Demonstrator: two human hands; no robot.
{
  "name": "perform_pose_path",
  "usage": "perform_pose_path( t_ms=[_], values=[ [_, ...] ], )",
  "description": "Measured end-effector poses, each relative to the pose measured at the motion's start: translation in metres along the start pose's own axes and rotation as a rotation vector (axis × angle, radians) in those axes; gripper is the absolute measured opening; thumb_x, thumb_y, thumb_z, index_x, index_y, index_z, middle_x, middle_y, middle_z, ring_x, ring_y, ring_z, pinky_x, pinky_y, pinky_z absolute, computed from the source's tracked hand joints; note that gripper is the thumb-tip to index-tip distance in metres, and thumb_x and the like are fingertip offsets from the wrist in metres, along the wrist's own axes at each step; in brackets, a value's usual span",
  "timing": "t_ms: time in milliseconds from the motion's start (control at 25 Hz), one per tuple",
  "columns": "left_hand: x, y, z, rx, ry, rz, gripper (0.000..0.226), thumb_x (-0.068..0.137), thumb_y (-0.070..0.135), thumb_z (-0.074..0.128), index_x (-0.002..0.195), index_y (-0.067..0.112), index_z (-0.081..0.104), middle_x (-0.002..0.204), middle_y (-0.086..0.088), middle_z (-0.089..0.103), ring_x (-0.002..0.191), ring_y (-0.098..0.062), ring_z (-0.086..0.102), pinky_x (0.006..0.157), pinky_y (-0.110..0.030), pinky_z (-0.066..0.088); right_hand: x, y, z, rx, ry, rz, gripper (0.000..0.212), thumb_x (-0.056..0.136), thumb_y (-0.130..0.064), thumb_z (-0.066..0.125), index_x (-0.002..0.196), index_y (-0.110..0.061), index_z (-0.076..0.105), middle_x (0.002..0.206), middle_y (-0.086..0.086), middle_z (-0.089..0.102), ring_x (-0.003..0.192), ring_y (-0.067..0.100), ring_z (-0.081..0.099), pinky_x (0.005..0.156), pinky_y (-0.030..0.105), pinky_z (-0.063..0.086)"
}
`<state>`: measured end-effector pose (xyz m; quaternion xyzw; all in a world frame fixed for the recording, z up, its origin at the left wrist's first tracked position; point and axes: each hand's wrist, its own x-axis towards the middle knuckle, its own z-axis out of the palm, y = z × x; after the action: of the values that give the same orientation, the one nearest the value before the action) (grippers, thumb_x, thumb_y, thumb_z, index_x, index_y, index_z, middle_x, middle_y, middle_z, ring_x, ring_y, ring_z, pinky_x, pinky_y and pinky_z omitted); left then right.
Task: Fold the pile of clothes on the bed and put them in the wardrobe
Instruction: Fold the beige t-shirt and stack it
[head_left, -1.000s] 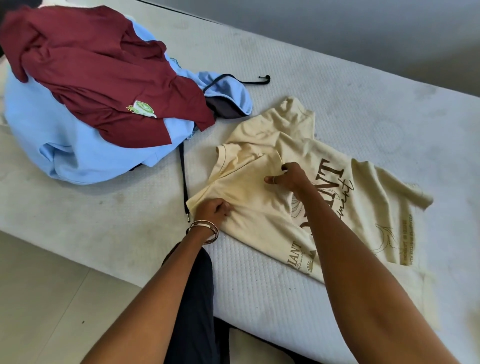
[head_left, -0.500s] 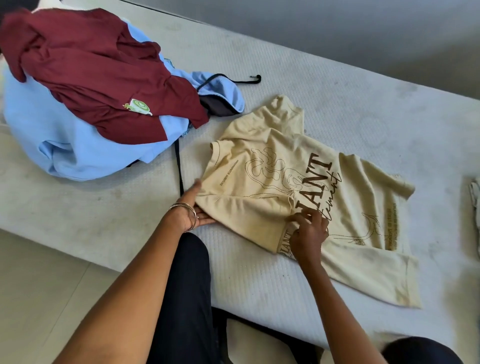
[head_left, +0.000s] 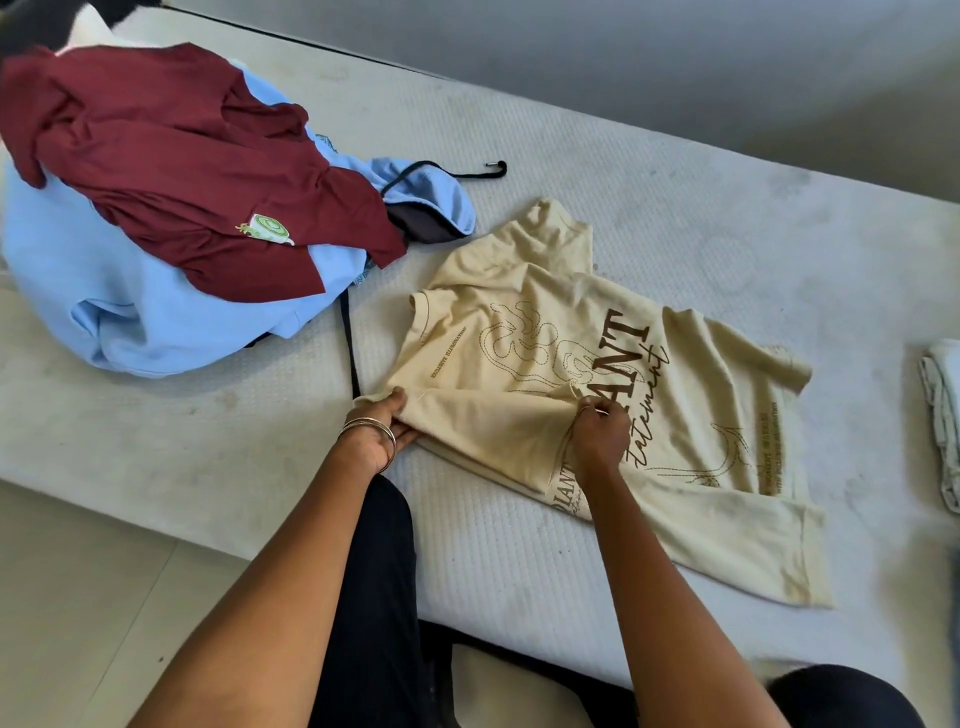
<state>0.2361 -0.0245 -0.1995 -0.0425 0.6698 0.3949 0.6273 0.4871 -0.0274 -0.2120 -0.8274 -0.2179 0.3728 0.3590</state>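
Since half a second ago, right hand (head_left: 597, 436) and left hand (head_left: 387, 428) pinch cream printed cotton T-shirt (head_left: 545, 338) side fold, keeping it straight

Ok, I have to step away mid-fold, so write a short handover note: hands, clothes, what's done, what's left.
Left hand grips the near-left edge of the cream printed T-shirt; right hand pinches a fold at its middle.
The shirt lies partly folded on the white mattress.
Maroon shirt sits on the light blue hoodie, both unfolded, far left.
A white cloth lies at the right edge.
Left: finish this fold, fold the pile, then the wardrobe, which is out of view.
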Motion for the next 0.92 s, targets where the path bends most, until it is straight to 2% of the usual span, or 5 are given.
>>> perform_pose_path(
  t_ms=[200,360,560,720,920],
  values=[
    [-0.002,-0.005,0.020,0.169,0.266,0.123,0.047,0.078,0.018,0.079,0.115,0.006,0.052,0.124,-0.022,0.056,0.100,-0.039,0.060,0.077,-0.054,0.055,-0.008,0.009,-0.001,-0.166,-0.092,-0.067,0.047,0.095,-0.057,0.049,0.121,-0.018,0.045,0.104,0.004,0.067,0.109,0.028,0.056,0.106,0.053,0.034],
    [-0.030,-0.029,0.045,1.028,0.679,0.665,0.075,0.076,0.022,0.075,0.138,0.010,0.034,0.130,-0.021,0.041,0.114,-0.040,0.045,0.089,-0.048,0.045,-0.018,0.002,-0.003,-0.086,-0.078,-0.108,0.051,0.096,-0.061,0.042,0.122,-0.018,0.050,0.083,-0.012,0.056,0.112,0.026,0.054,0.112,0.054,0.019],
    [-0.013,-0.051,0.040,1.836,-0.023,0.950,0.041,0.085,0.017,0.063,0.124,0.021,0.053,0.122,-0.009,0.046,0.112,-0.032,0.049,0.088,-0.041,0.046,0.013,-0.015,0.013,-0.240,-0.166,-0.180,0.038,0.090,-0.031,0.065,0.123,-0.016,0.056,0.121,0.008,0.064,0.119,0.029,0.054,0.106,0.048,0.036],
    [-0.009,-0.055,0.041,1.953,-0.119,0.898,0.057,0.092,0.024,0.057,0.141,0.041,0.035,0.125,-0.008,0.043,0.119,-0.032,0.042,0.098,-0.046,0.041,0.026,0.002,0.010,0.154,-0.005,-0.011,0.023,0.085,-0.007,0.055,0.103,-0.021,0.061,0.103,0.003,0.065,0.102,0.029,0.062,0.090,0.052,0.052],
    [-0.021,-0.057,0.045,2.273,-0.193,0.891,0.059,0.102,0.035,0.032,0.138,0.068,-0.001,0.144,-0.014,0.023,0.132,-0.037,0.026,0.094,-0.055,0.040,-0.007,0.029,-0.023,-0.124,-0.039,-0.443,0.039,0.084,0.002,0.051,0.119,-0.015,0.056,0.091,-0.003,0.064,0.097,0.024,0.059,0.090,0.041,0.044]
  ],
)
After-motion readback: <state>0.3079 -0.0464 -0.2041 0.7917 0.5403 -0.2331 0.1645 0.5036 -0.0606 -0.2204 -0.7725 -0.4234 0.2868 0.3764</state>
